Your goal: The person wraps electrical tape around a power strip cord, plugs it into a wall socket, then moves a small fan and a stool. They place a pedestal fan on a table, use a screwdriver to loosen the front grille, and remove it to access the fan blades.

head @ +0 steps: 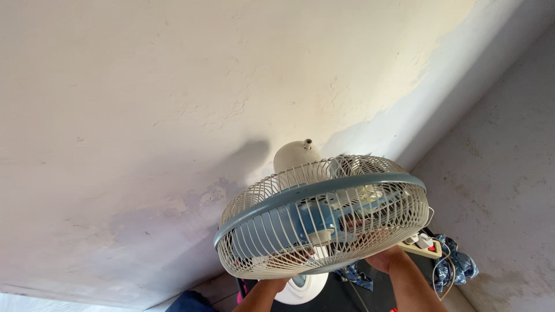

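From the head view, I hold the fan up in front of the wall, its cage tilted, the motor housing behind it. My left hand and right hand press under the cage; through the wires I cannot tell how my fingers sit. A power strip and blue cloth lie on the floor, right.

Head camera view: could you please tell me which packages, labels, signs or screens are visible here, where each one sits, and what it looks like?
None are in view: no package, sign or screen, and no label can be made out on the fan, the power strip or the wall.
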